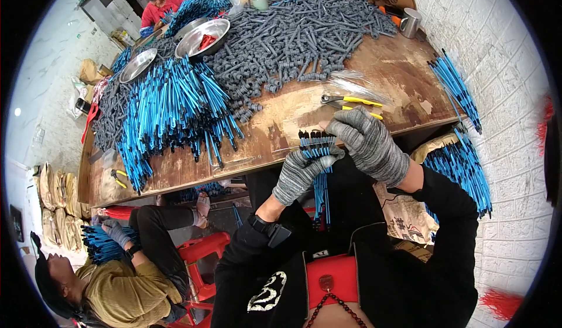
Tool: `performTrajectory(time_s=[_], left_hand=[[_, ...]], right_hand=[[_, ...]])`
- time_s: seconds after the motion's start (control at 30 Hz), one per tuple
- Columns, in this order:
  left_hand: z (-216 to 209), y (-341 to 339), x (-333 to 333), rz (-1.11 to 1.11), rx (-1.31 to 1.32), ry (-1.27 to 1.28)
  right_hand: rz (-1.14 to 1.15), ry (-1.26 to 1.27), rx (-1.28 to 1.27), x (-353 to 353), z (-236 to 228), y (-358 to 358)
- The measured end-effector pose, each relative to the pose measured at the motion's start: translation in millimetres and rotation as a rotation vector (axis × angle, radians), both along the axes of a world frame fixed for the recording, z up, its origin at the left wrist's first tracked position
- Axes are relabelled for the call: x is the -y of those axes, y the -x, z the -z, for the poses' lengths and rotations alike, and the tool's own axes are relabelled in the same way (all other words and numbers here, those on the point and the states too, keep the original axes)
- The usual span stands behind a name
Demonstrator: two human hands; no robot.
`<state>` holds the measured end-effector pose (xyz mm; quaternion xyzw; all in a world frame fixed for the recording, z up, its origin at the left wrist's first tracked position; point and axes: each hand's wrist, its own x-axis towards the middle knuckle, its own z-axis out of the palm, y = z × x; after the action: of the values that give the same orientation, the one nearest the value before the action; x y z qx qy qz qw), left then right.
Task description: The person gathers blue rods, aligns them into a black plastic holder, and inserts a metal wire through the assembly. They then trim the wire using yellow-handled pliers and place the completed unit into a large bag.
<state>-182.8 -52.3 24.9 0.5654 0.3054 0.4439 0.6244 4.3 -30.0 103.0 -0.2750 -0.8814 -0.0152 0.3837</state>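
Observation:
My left hand (301, 176), in a grey knit glove, is closed around a small bundle of thin blue tubes (321, 196) with black ends, held upright at the table's near edge. A thin wire-like line crosses the bundle just under its black tops. My right hand (372, 146), gloved alike, is closed in a pinch beside those tops; what its fingertips hold is too small to make out. Just beyond my hands lie yellow-handled cutters (357, 101) and a loose bunch of thin silvery wires (354, 85) on the wooden table (404, 73).
Grey plastic fittings (293, 35) are heaped across the far table. At left lies a big pile of blue tubes (172, 102) beside metal bowls (204, 38). A metal mug (410, 22) stands far right. A seated co-worker (126, 281) holds blue tubes near a red stool (202, 263).

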Motion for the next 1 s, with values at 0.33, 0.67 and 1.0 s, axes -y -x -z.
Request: performTrajectory(time_s=[0.33,0.67,1.0], left_hand=[[-7,-3,-3,0.016,0.009,0.035],[-1,-5,-2,0.036,0.030,0.012],[-7,-2,-1,0.084,-0.017,-0.004]], right_hand=[[0.309,0.024,0.284,16,3,-33],[0.221,-0.250,0.278,13,-11,-32],[0.265,-0.348,0.383,20,-7,-33]])
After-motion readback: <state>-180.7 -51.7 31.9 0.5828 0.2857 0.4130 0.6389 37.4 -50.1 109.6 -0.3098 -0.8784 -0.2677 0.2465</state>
